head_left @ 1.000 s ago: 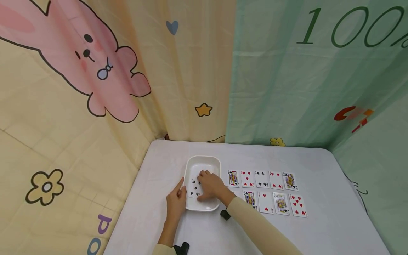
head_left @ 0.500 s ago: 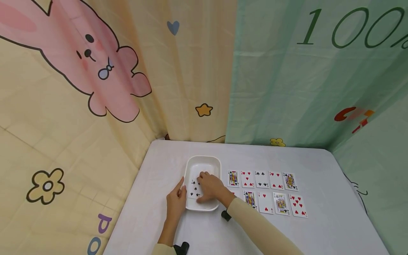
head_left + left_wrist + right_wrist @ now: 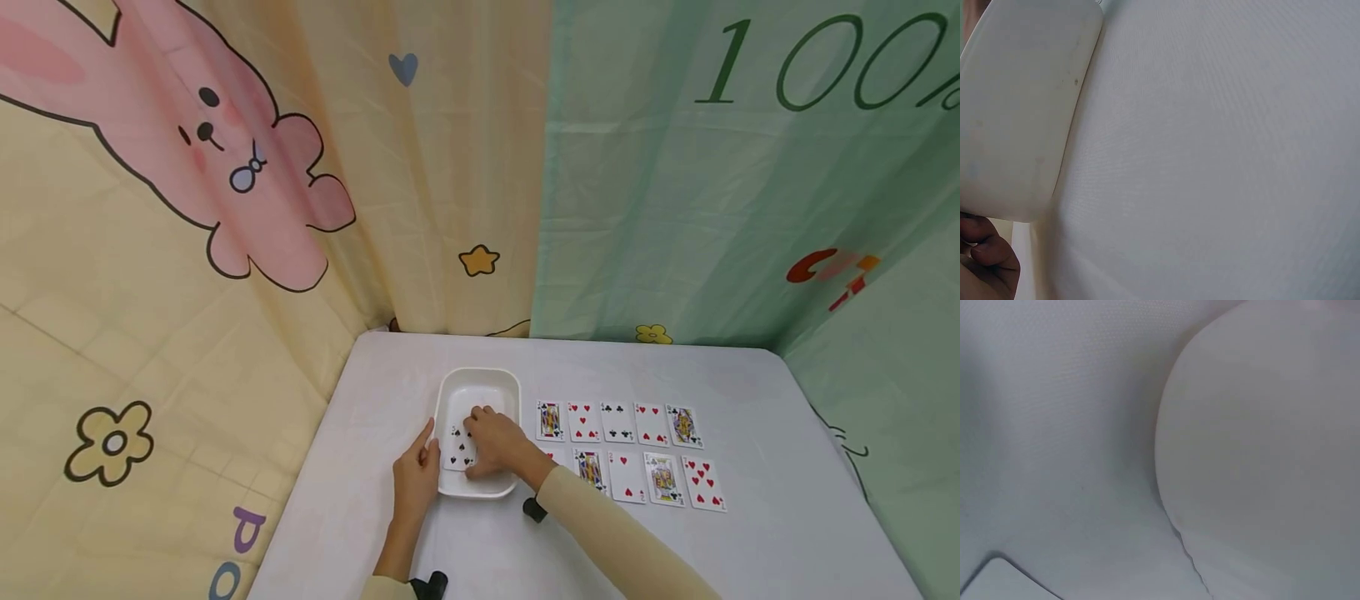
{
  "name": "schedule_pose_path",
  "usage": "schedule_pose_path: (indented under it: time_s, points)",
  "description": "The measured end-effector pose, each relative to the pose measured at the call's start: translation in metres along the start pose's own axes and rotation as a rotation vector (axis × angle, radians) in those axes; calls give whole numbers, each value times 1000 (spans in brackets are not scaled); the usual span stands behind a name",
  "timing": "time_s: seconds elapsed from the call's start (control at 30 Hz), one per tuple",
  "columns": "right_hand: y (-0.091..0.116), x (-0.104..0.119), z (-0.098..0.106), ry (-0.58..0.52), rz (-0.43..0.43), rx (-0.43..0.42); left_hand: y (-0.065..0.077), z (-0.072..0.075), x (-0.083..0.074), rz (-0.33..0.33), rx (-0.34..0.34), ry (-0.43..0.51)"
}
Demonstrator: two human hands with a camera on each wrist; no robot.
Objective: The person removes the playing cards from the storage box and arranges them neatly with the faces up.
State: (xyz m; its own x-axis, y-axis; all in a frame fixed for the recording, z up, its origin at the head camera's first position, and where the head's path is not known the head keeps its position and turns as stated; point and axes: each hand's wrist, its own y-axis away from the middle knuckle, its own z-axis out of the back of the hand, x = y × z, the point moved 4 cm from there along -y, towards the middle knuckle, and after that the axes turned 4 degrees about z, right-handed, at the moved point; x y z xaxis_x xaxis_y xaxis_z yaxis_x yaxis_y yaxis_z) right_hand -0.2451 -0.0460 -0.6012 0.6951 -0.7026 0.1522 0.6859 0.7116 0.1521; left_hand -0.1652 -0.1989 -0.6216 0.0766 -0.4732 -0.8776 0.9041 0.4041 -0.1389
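Note:
A white tray (image 3: 477, 375) stands on the left part of the table, and a black-suited playing card (image 3: 456, 454) lies face up inside it. My right hand (image 3: 498, 442) reaches over the tray, its curled fingers and thumb gripping the card's right side; the hand covers part of the card. At the tray's left rim my left hand (image 3: 415, 475) holds the edge between thumb and fingers. In the left wrist view, curled fingers (image 3: 991, 250) show by the corner of the tray (image 3: 1022, 112). The right wrist view shows the tray's outer wall (image 3: 1260, 450) but no fingers.
Right of the tray, playing cards lie face up in two rows, the upper one with a five of hearts (image 3: 583, 422) and the lower one with a two of hearts (image 3: 627, 477). My right forearm (image 3: 615, 533) partly covers the lower row. Printed curtains (image 3: 450, 183) surround the table (image 3: 787, 467).
Inside the tray, the black-suited card has shifted slightly under my right hand. Both hands stay in nearly the same place, and the head view has tilted a little.

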Motion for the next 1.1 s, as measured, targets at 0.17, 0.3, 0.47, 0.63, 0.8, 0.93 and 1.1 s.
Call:
schedule_pose_path:
  time_s: [0.17, 0.3, 0.47, 0.63, 0.8, 0.93, 1.1]
  points:
    - [6, -3, 2, -35, 11, -4, 2, -1, 0, 13, 1, -5]
    - [13, -7, 11, -63, 28, -36, 2, 0, 0, 18, -7, -7]
    - [28, -18, 27, -113, 50, -79, 2, 1, 0, 19, -8, -12]
    - [49, -33, 42, -139, 45, -116, 1, 1, -2, 11, -9, -18]
    - [78, -59, 57, -159, -6, -177, 0, 1, -2, 17, 7, -15]
    - [107, -87, 61, -165, -59, -211, 0, 1, -2, 13, 10, -9]
    - [150, -127, 59, -144, -112, -241, 0, 1, -1, 26, 25, 11]
